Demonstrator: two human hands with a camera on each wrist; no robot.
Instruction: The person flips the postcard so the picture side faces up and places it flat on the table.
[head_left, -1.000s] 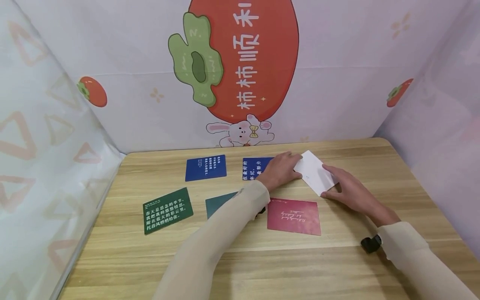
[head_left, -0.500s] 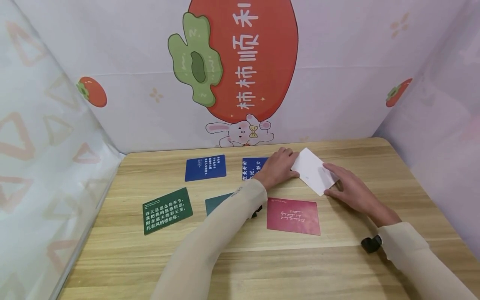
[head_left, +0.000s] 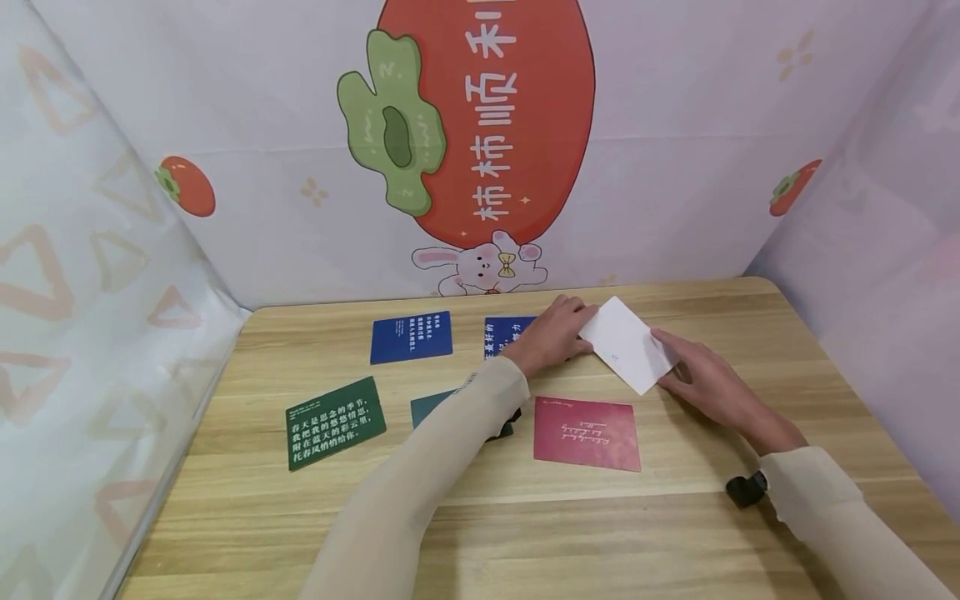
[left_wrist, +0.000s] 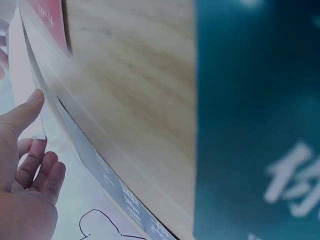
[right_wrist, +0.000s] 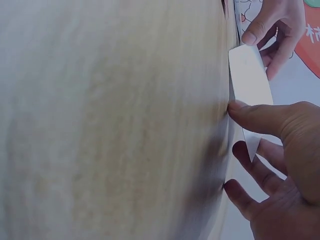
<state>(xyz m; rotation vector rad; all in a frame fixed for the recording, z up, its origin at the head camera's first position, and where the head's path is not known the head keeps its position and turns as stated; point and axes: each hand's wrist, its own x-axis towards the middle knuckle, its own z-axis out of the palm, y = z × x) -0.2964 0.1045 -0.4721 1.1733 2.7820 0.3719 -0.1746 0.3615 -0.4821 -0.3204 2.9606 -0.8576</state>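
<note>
A white card (head_left: pixel 627 345) is held by both hands above the right back of the wooden table, its white face up. My left hand (head_left: pixel 553 335) pinches its left corner between thumb and fingers, as the left wrist view shows. At the opposite side my right hand (head_left: pixel 708 379) grips the edge, thumb (right_wrist: pixel 260 117) on one face and fingers behind. Beneath my left hand lies a blue card (head_left: pixel 502 333) with white writing, partly covered. A pink-red card (head_left: pixel 587 433) rests on the table in front of the white one.
Another blue card (head_left: pixel 412 337) lies at the back left. A dark green card (head_left: pixel 335 422) sits nearer on the left. My left sleeve (head_left: pixel 427 475) partly hides a teal card (head_left: pixel 431 406). Printed cloth walls (head_left: pixel 675 208) stand behind and beside the table (head_left: pixel 540 533).
My left hand has shifted slightly left with the white card's corner, covering more of the blue card. The right hand has slid a little to the right along the card's edge.
</note>
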